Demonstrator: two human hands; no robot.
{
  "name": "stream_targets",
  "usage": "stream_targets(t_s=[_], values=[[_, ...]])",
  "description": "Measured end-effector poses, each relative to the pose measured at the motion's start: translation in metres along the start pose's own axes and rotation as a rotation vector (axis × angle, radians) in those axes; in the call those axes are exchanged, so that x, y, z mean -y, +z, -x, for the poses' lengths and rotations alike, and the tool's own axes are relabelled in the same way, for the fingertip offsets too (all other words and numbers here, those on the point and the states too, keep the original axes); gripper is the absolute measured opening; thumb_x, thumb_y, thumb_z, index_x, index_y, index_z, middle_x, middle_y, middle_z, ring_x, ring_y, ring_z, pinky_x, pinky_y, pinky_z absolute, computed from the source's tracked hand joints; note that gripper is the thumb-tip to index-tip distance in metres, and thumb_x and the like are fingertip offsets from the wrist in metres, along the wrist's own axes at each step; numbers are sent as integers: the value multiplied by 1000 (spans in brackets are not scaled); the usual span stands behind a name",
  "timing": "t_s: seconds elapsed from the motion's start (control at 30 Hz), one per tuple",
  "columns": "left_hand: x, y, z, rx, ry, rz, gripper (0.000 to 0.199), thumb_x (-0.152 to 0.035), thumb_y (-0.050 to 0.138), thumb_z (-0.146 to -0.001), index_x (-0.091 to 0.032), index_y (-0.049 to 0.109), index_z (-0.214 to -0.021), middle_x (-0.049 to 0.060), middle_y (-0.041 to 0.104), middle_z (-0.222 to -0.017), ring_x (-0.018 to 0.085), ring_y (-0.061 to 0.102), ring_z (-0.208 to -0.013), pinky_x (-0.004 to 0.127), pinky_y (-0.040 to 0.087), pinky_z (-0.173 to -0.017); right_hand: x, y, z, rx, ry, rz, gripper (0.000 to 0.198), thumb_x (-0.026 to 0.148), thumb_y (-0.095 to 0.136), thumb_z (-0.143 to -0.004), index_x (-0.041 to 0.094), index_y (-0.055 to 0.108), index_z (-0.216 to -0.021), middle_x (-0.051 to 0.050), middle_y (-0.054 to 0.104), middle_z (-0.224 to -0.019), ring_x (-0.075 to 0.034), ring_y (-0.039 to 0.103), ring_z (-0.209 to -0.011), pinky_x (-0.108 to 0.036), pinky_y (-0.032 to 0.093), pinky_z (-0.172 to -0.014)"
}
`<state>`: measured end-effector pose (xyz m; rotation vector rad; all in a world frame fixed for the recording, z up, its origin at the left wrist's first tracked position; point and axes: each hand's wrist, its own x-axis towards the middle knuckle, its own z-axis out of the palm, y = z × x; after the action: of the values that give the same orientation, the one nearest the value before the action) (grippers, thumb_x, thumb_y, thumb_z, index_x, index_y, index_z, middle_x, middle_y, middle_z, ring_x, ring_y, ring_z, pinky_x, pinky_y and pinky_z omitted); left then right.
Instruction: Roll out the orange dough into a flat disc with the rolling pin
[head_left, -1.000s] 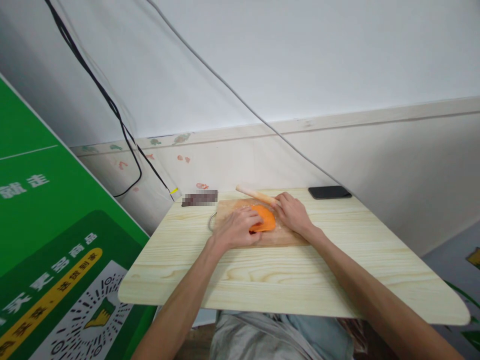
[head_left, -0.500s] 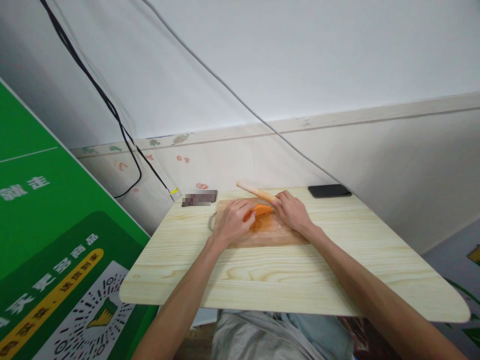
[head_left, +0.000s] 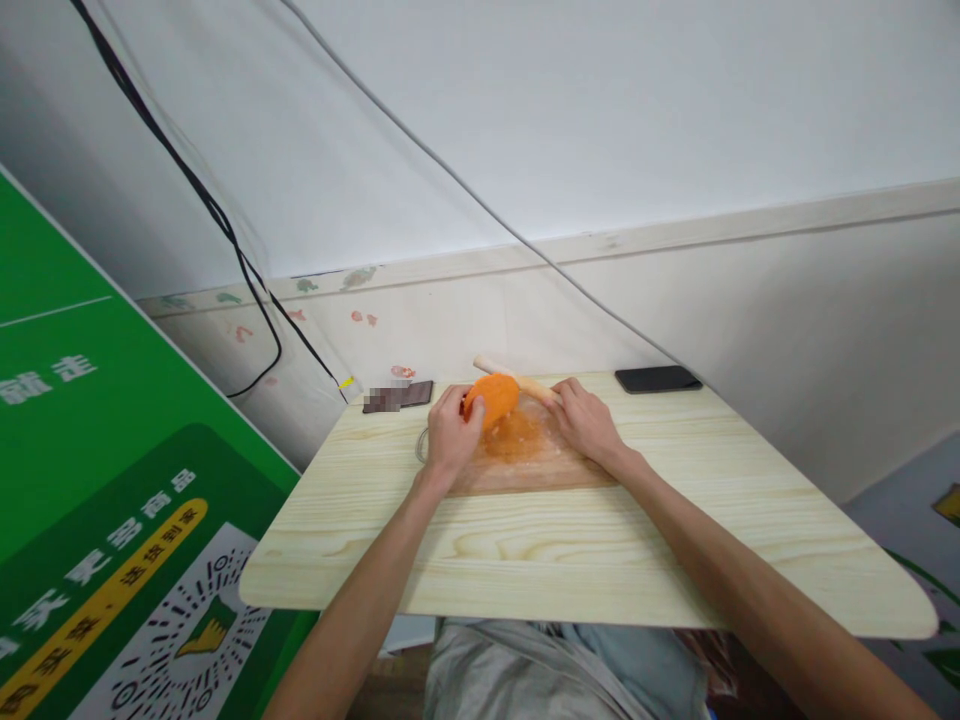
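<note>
My left hand (head_left: pixel 454 432) pinches the edge of a flat, oval piece of orange dough (head_left: pixel 493 397). The dough is tilted up from the wooden cutting board (head_left: pixel 517 482), its broad face toward me. My right hand (head_left: pixel 585 418) is closed around the near end of a light wooden rolling pin (head_left: pixel 534 388). The pin slants away to the left, and its middle passes behind the dough. Orange smears and pale flecks mark the middle of the board.
The board lies on a pale wood-grain table (head_left: pixel 555 570), a metal loop at its left side. A dark phone (head_left: pixel 658 379) rests at the back right, and a dark flat item (head_left: pixel 416 394) at the back left. Behind is a wall with cables; a green sign (head_left: pixel 150 440) stands left.
My left hand has lifted the dough from the board and tipped it up to the left, baring the orange smear beneath. My right hand and the rolling pin have hardly moved.
</note>
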<state>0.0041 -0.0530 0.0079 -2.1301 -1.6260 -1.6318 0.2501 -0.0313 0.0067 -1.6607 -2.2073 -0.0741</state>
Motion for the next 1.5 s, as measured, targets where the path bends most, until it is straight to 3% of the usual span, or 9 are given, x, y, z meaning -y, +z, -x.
stream_targets(t_s=[0.43,0.63,0.77,0.9,1.03,1.13,1.23,1.5], values=[[-7,-8,-4,-94,119,47,16,-28,60,-107,-23,75,-108,6,79,-106,23,69,-103,41,55,-100,-1,0,0,-38,96,-75,36,39,35,-117,16,60,-130,-16,67,-132,-26,72,-98,-35,47,-79],[-5,-6,-4,81,96,286,12,-18,65,-98,-23,76,-100,8,81,-107,23,73,-105,42,60,-100,-6,3,-2,-129,189,-145,36,37,34,-117,15,58,-130,-17,65,-133,-27,71,-101,-35,47,-77],[1,3,0,196,-30,509,9,-15,64,-91,-21,71,-90,11,80,-114,23,74,-119,44,60,-108,-8,6,-2,-180,191,-173,35,36,35,-116,14,57,-131,-17,64,-134,-27,70,-101,-36,47,-76],[11,9,2,407,-141,640,5,-14,68,-86,-18,67,-83,13,81,-115,23,76,-119,42,63,-104,-9,9,-1,-197,172,-189,34,37,36,-115,15,58,-129,-17,65,-133,-27,70,-99,-36,46,-74],[23,8,1,480,-91,536,13,-6,64,-84,-18,69,-81,13,81,-121,23,76,-118,43,62,-105,-9,9,-1,-190,164,-194,34,38,35,-115,16,58,-128,-17,66,-132,-26,70,-97,-35,46,-74],[32,8,1,424,-1,311,30,5,55,-78,-18,74,-86,10,81,-118,21,76,-114,44,58,-109,-8,9,-1,-174,152,-190,33,38,36,-116,16,58,-127,-17,65,-133,-26,70,-98,-35,46,-74],[37,10,1,380,0,154,42,6,52,-77,-19,78,-100,8,83,-110,21,76,-107,42,59,-106,-8,8,0,-163,131,-199,32,38,37,-115,17,58,-126,-16,66,-133,-26,71,-100,-35,46,-75],[30,11,4,345,-42,128,38,1,51,-90,-20,78,-106,7,85,-105,22,79,-101,39,62,-100,-8,8,0,-128,80,-166,31,39,41,-115,17,59,-128,-15,66,-134,-27,71,-102,-35,49,-76]])
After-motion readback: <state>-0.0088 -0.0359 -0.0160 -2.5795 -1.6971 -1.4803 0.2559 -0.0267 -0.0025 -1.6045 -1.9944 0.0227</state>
